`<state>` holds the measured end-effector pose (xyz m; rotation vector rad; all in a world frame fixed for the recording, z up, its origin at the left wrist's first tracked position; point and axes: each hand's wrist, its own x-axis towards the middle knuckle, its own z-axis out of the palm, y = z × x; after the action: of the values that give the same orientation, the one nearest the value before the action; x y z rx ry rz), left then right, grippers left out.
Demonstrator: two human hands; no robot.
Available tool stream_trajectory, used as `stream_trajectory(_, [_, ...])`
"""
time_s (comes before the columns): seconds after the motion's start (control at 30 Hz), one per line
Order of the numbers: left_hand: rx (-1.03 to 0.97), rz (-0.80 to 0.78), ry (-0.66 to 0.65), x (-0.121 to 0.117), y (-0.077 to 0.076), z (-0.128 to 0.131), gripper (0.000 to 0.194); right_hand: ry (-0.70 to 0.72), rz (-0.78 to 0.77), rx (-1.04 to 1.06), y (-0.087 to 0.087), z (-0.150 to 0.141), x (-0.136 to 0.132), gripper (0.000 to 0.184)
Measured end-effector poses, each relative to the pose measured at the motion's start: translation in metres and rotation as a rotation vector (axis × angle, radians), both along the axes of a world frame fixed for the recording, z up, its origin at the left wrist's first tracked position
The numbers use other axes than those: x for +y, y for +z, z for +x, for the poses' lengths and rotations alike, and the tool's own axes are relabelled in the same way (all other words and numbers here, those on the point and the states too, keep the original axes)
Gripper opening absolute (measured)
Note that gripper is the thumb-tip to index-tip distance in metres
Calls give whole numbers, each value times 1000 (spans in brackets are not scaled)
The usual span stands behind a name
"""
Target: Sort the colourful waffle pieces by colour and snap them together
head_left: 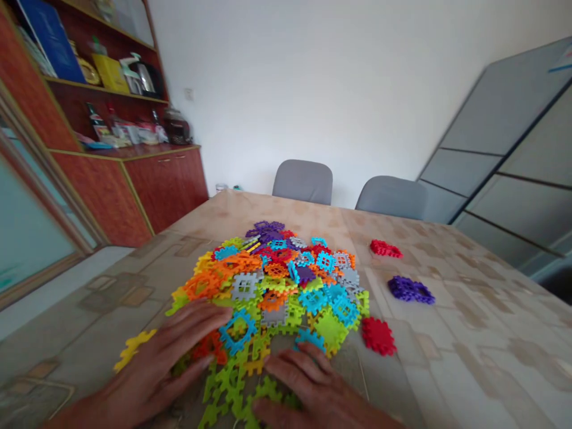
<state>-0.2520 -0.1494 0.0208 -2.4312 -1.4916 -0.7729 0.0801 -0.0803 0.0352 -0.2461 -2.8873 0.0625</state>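
A wide heap of coloured interlocking plastic tiles (274,298) with notched edges is spread over the table; some are solid squares, others window-like frames. My left hand (165,351) is at the heap's front left, fingers stretched out over orange and green tiles, thumb apart. Close to its fingertips lies a blue frame tile (238,331). My right hand (308,381) rests low at the front, fingers extended and a little bent over lime-green tiles (232,381). Its palm and what lies beneath are hidden. Neither hand visibly grips a tile.
Right of the heap lie a red square tile (379,335), a purple stack (410,289) and a red stack (386,248). Two grey chairs (302,180) stand behind the patterned table (465,333). A wooden cabinet (163,185) with bottles and a kettle is at the left.
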Motion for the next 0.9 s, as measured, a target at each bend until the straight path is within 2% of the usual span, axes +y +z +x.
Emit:
stream_trajectory(0.07, [-36,19,27,4,-2,1,45,-6,-43,-33,1,-10,4,37])
stream_trajectory(0.17, [-81,5,30,7,-6,3,43,-69,-169,-78,10,-14,12,53])
stream_trajectory(0.37, [-106,-17,-10,10,-3,22,44,-150,-274,-114,22,-6,20,38])
stream_trajectory(0.5, [-146,-101,-33,24,11,38,44,-207,-300,-109,30,0,22,32])
stream_trajectory(0.63, [-77,-196,5,62,36,46,44,-168,-359,-74,39,7,26,34])
stream_trajectory(0.77, [-18,-249,92,96,56,24,47,-186,-394,1,39,13,32,20])
stream_trajectory(0.9, [8,-329,208,96,55,-22,65,-269,-372,81,34,12,37,21])
